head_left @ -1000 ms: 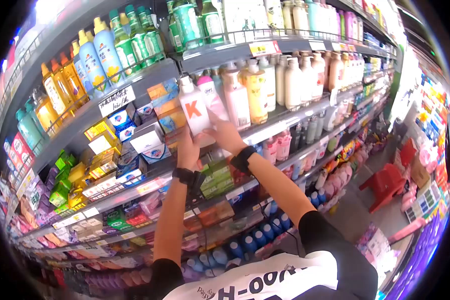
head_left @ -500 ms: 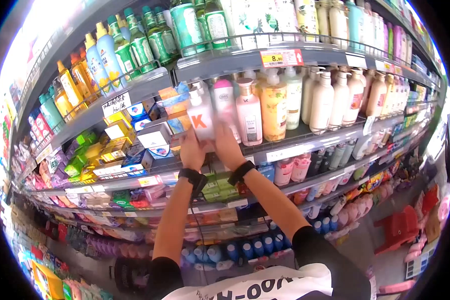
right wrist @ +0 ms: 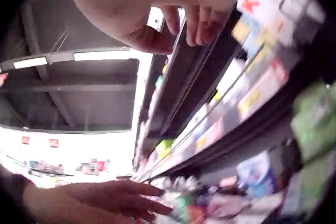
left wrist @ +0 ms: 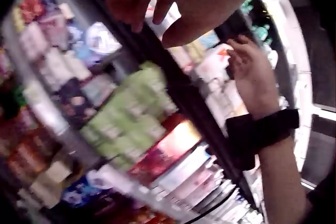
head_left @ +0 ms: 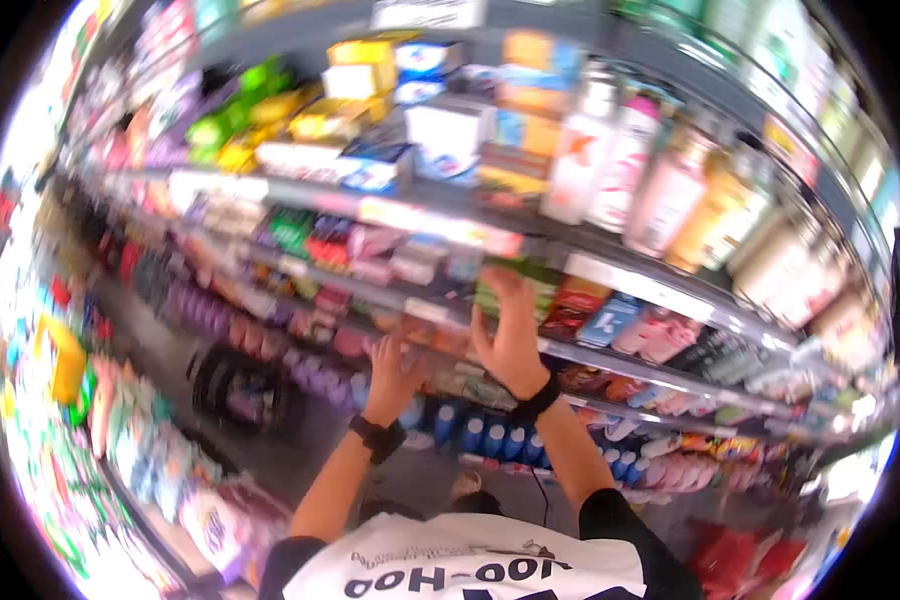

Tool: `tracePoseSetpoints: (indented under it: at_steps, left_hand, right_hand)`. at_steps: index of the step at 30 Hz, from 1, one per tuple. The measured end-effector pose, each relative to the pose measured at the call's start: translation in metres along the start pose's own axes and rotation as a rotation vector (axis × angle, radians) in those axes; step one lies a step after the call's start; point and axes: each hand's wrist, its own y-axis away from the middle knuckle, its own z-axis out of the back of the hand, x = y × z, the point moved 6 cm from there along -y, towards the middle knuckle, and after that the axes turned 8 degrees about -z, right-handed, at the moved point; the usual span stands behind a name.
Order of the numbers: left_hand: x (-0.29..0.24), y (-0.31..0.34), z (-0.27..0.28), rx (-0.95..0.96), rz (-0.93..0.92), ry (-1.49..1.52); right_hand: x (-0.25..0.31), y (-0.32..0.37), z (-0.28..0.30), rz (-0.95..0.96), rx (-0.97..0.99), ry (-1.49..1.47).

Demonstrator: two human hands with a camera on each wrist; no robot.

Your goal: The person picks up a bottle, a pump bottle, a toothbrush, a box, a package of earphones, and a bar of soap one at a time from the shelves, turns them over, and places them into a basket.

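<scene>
A white pump bottle with an orange K (head_left: 575, 160) stands on the shelf, just left of a pink-capped bottle (head_left: 625, 165). Below that shelf, my right hand (head_left: 510, 335) is raised with loosely bent fingers and holds nothing. My left hand (head_left: 395, 380) is lower and further left, also empty, its fingers spread a little. In the left wrist view, the right hand (left wrist: 254, 77) overlaps the bottles, while green packs (left wrist: 128, 119) lie beyond the left hand (left wrist: 194, 3). The right wrist view has the right hand (right wrist: 157, 8) across the top, apart from the K bottle (right wrist: 257, 6).
Soap boxes (head_left: 450, 135) are stacked left of the bottles. More pump bottles (head_left: 790, 260) stand to the right along the same shelf. Blue bottles (head_left: 495, 440) line the lowest level. A red stool (head_left: 725, 560) is at the lower right, and a dark round object (head_left: 240, 390) is on the floor.
Both hands have let go of the K bottle, which now stands on the shelf, and have drawn back down from it. The head view has swung left and down.
</scene>
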Motion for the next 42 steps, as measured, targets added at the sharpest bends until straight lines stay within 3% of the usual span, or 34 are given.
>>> tracePoseSetpoints:
  at_steps: [2,4,6,8,10,15,17,20,27,29,31,36,40,42]
  left_hand:
    - [0.050,0.081,0.032,0.145,0.220,-0.143]
    - [0.091,0.164,0.079,0.109,0.425,-0.200]
    - [0.121,0.241,0.124,0.079,0.604,-0.252]
    - [0.141,0.311,0.171,-0.076,0.746,-0.297]
    - [0.153,0.363,0.208,-0.122,0.830,-0.311]
    - [0.163,0.454,0.284,-0.216,1.105,-0.146]
    - [0.171,0.487,0.298,-0.249,1.147,-0.174]
    - [0.183,0.508,0.313,-0.317,1.267,-0.132]
    - [0.250,0.503,0.316,-0.216,1.413,-0.073]
    - [0.283,0.492,0.318,-0.257,1.346,-0.029]
    - [0.316,0.478,0.324,-0.283,1.406,0.031]
    - [0.426,0.503,0.312,-0.318,1.499,0.091]
    - [0.508,0.504,0.314,-0.271,1.575,0.046]
    - [0.539,0.511,0.312,-0.281,1.616,0.018]
  right_hand:
    - [0.031,0.041,-0.062,-0.006,0.192,-0.128]
    - [0.063,0.089,-0.136,-0.005,0.504,-0.236]
    - [0.102,0.136,-0.196,-0.007,0.669,-0.329]
    - [0.140,0.179,-0.250,0.004,0.828,-0.412]
    - [0.175,0.224,-0.307,-0.047,1.110,-0.475]
    - [0.253,0.300,-0.405,-0.013,1.457,-0.412]
    - [0.272,0.318,-0.432,0.105,1.655,-0.282]
    - [0.285,0.325,-0.472,0.114,1.701,-0.268]
    - [0.256,0.320,-0.562,-0.100,1.765,-0.302]
    - [0.237,0.322,-0.598,-0.270,1.793,-0.338]
    - [0.223,0.322,-0.639,-0.337,1.843,-0.303]
    - [0.186,0.334,-0.736,-0.645,1.649,-0.304]
    - [0.171,0.359,-0.800,-0.671,1.745,-0.183]
    - [0.160,0.394,-0.830,-0.806,1.788,-0.174]
